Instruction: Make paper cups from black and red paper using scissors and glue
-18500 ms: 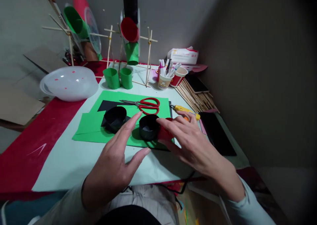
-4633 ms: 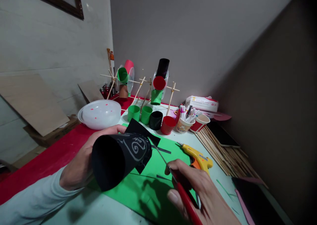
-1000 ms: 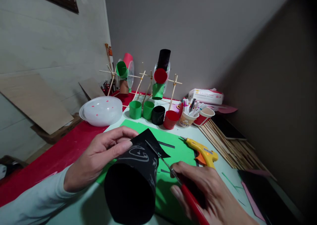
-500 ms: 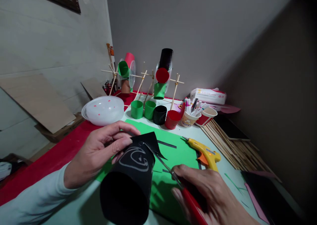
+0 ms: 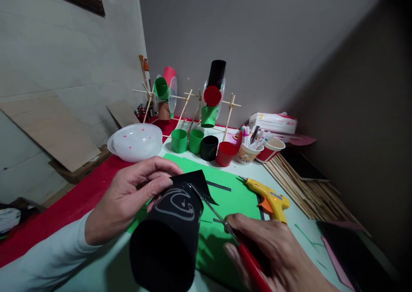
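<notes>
While the left hand (image 5: 128, 200) is gripping a rolled black paper tube (image 5: 167, 236) above the table's near edge, the right hand (image 5: 277, 257), closed on red-handled scissors (image 5: 225, 230), is snipping its chalk-marked rim over flat green card (image 5: 231, 197).

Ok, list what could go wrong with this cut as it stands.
1. The red-handled scissors have their tips at the black paper tube, close to the left hand; its fingers could get nicked.
2. Held only at its far end, the tube could buckle or twist, spoiling the cut.
</notes>
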A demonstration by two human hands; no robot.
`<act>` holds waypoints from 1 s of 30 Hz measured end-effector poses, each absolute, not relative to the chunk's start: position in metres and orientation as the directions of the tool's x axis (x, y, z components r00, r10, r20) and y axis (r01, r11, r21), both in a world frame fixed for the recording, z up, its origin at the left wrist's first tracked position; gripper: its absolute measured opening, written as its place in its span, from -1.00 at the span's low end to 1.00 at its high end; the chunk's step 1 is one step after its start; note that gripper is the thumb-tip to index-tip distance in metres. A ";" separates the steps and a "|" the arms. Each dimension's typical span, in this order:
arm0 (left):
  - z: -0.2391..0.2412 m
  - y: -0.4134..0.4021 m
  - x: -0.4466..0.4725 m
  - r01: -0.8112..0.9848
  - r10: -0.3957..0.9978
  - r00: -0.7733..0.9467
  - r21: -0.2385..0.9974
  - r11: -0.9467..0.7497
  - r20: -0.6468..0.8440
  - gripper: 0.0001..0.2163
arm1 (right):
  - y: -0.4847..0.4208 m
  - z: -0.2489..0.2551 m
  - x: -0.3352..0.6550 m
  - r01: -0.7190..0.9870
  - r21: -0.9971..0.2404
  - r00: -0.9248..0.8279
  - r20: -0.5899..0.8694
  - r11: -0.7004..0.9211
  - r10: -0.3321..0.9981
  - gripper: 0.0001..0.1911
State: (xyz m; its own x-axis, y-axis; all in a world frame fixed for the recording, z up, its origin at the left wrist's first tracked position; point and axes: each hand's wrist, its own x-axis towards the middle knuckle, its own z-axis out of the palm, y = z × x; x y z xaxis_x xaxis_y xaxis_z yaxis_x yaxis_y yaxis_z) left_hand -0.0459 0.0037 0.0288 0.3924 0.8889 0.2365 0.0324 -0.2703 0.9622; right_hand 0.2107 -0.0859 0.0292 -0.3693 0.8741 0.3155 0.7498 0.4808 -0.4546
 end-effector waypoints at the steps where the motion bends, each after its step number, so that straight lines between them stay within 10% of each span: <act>1: 0.029 0.004 -0.046 0.030 0.887 0.393 0.961 -0.275 0.242 -0.84 | -0.085 0.028 0.211 0.750 -0.462 -0.367 0.304 0.473 0.879 -0.82; 30: 0.033 0.011 -0.043 0.171 0.862 0.486 0.952 -0.254 0.143 -0.84 | -0.083 0.024 0.204 0.712 -0.476 -0.406 0.321 0.516 0.856 -0.70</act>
